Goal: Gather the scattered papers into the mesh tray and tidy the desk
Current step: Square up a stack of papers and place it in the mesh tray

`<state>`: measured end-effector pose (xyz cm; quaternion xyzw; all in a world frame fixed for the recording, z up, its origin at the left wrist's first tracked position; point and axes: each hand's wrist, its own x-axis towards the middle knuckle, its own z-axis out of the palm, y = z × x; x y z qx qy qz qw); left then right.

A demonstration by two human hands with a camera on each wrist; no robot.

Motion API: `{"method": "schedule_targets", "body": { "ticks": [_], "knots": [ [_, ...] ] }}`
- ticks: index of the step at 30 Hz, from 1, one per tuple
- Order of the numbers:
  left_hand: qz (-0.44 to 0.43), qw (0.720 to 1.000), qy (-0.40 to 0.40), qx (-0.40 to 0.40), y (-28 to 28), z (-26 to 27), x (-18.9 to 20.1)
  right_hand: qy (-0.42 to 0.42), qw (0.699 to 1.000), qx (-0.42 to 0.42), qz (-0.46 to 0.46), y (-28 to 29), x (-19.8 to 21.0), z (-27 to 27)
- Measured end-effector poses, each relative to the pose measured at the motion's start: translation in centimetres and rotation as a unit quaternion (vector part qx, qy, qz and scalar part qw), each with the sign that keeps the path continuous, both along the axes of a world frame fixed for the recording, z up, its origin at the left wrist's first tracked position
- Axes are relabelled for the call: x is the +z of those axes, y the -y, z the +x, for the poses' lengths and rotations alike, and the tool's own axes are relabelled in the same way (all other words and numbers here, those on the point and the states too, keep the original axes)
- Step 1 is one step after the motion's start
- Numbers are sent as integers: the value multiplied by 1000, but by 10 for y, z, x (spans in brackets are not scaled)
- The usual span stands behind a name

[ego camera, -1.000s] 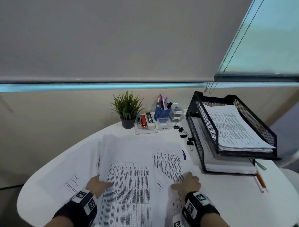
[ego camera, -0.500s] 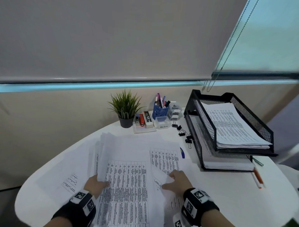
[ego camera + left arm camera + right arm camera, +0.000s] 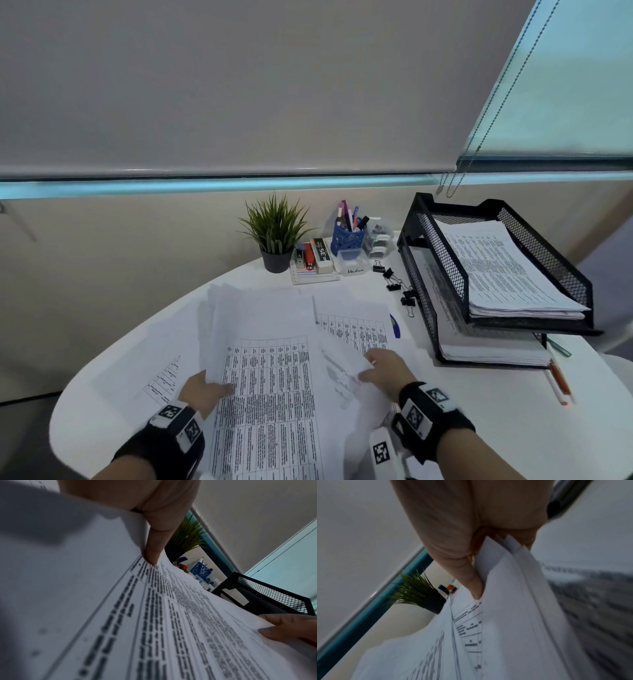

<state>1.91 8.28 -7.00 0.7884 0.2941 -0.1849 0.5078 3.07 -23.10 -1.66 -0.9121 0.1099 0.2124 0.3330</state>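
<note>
My left hand (image 3: 202,389) pinched the left edge of the printed papers (image 3: 270,387) with the thumb on top, and my right hand (image 3: 383,368) pinched a fanned clutch of sheets at the right side — the whole spread lay on the white desk (image 3: 496,428) in front of me, with the black mesh tray (image 3: 445,270) well off to my right, both tiers already holding stacks. The risk I judged was uneven gathering: the sheets overlapped at angles, so pulling them together could crease a corner or let loose pages slide off the near edge. Binder clips (image 3: 394,284) and a blue pen (image 3: 394,325) lay near the pile's far right corner and could be swept along or caught under a sheet. Only the right wrist view showed several separate sheet edges splayed between my fingers (image 3: 471,582); the head view alone showed the tray's fill, the potted plant (image 3: 275,236) and two more pens (image 3: 558,380) beside the tray.
</note>
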Motion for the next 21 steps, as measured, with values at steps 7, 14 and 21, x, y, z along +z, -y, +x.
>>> {"method": "schedule_targets", "body": {
  "ticks": [7, 14, 21],
  "knots": [
    [-6, 1000, -16, -9, -12, 4, 1, 89, 994, -59, 18, 41, 64, 4],
    [-27, 999, 13, -28, -5, 3, 6, 177, 980, -82, 43, 40, 151, -14],
    [-72, 997, 17, -22, 0, 4, 3, 318, 943, -96, -5, 34, 220, -33]
  ]
}}
